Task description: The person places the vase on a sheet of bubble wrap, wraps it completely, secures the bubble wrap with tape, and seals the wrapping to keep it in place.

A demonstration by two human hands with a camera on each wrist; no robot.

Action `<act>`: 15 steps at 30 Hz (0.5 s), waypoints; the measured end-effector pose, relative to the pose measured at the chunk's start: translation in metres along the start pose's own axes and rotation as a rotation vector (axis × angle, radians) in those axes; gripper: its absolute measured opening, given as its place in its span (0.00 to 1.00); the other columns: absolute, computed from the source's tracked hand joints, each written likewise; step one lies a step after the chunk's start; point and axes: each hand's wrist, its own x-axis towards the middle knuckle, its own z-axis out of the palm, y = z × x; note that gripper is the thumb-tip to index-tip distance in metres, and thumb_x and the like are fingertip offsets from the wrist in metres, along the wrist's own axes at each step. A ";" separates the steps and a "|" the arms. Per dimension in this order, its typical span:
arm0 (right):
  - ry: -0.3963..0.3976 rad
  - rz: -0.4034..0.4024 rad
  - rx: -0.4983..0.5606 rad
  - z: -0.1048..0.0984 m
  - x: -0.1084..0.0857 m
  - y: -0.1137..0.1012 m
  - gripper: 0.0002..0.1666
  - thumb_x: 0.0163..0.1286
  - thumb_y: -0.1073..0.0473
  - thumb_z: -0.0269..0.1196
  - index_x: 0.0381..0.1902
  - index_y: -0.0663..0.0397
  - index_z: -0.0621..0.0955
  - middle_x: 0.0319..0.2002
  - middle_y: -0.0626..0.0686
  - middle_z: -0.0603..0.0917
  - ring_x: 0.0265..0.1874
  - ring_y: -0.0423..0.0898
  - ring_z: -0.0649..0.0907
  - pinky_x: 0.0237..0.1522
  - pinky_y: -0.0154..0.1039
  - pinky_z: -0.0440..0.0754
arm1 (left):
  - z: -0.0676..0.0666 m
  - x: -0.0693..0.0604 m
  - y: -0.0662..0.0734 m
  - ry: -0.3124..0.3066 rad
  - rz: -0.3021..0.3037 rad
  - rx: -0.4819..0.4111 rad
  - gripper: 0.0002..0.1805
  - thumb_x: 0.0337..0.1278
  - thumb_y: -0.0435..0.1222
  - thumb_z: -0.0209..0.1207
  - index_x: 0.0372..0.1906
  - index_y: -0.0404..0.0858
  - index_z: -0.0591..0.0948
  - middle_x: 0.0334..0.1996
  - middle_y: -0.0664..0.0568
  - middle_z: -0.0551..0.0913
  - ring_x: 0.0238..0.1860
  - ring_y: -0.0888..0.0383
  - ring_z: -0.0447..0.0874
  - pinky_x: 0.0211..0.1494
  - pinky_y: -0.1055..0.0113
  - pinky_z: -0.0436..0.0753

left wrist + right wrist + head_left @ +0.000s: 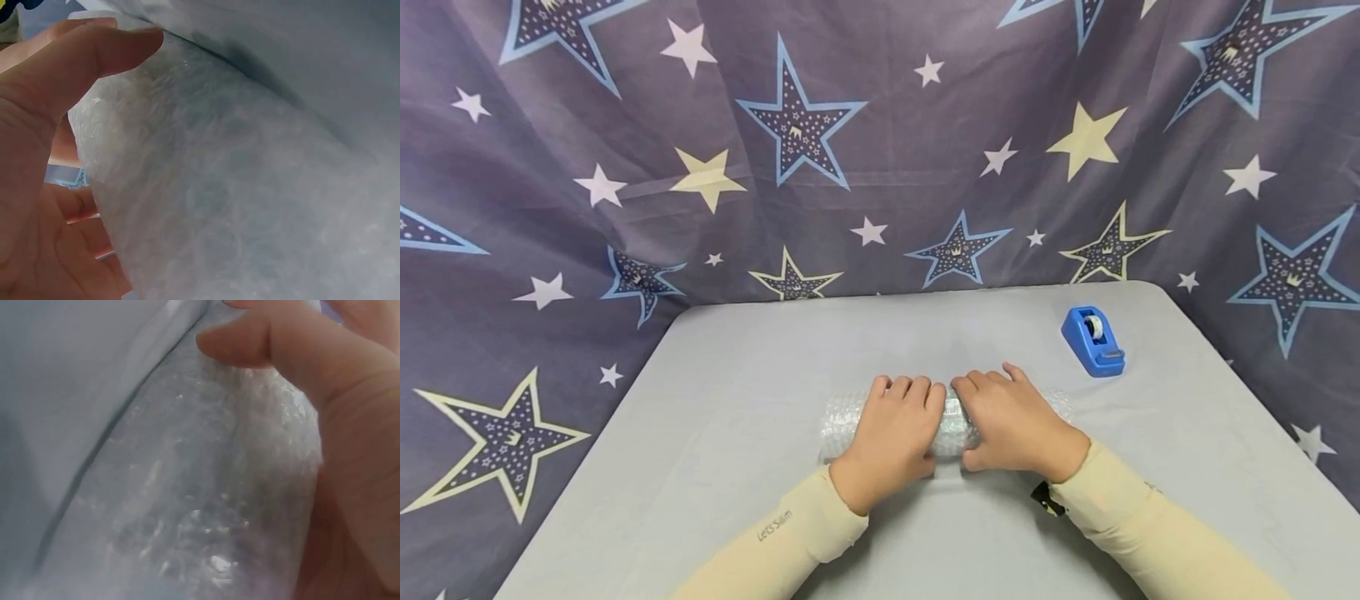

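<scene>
A roll of clear bubble wrap [842,423] lies crosswise on the table, its two ends sticking out past the hands. My left hand [898,421] grips it left of the middle, fingers over the far side and thumb on the near side. Close beside it, my right hand [1011,421] holds the roll the same way. In the left wrist view the left thumb [119,50] lies against the bubble wrap [212,187]. The right wrist view has the right thumb [250,340] on the wrap [206,469]. Whether anything is inside the roll cannot be made out.
A blue tape dispenser [1093,342] with a roll of tape stands at the back right of the pale grey table [737,400]. Behind and at the sides hangs a dark curtain [880,167] printed with stars.
</scene>
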 end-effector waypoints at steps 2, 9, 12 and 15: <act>0.000 0.006 0.001 0.000 -0.001 0.000 0.52 0.37 0.37 0.76 0.61 0.55 0.78 0.51 0.51 0.85 0.49 0.53 0.85 0.63 0.69 0.71 | 0.001 0.000 0.001 -0.002 -0.001 0.001 0.39 0.22 0.53 0.78 0.46 0.43 0.74 0.38 0.53 0.79 0.37 0.52 0.79 0.44 0.54 0.71; 0.034 0.017 -0.022 0.000 -0.004 -0.001 0.56 0.37 0.36 0.77 0.64 0.57 0.78 0.54 0.53 0.85 0.52 0.56 0.85 0.65 0.71 0.69 | 0.002 0.001 0.001 -0.007 -0.003 -0.008 0.37 0.25 0.52 0.77 0.46 0.43 0.74 0.37 0.53 0.80 0.36 0.52 0.79 0.43 0.55 0.71; 0.040 0.013 -0.032 0.000 -0.003 -0.002 0.58 0.37 0.35 0.78 0.66 0.57 0.77 0.56 0.54 0.85 0.54 0.57 0.84 0.65 0.71 0.68 | 0.003 0.002 0.000 -0.005 -0.010 -0.015 0.37 0.25 0.52 0.78 0.45 0.43 0.75 0.37 0.53 0.80 0.35 0.52 0.79 0.43 0.54 0.71; 0.037 0.013 -0.038 -0.001 -0.003 -0.002 0.59 0.36 0.34 0.79 0.66 0.57 0.78 0.56 0.54 0.85 0.54 0.57 0.84 0.66 0.72 0.68 | 0.004 0.002 0.000 0.001 -0.012 -0.020 0.37 0.23 0.53 0.78 0.45 0.43 0.76 0.36 0.53 0.80 0.34 0.52 0.79 0.42 0.55 0.71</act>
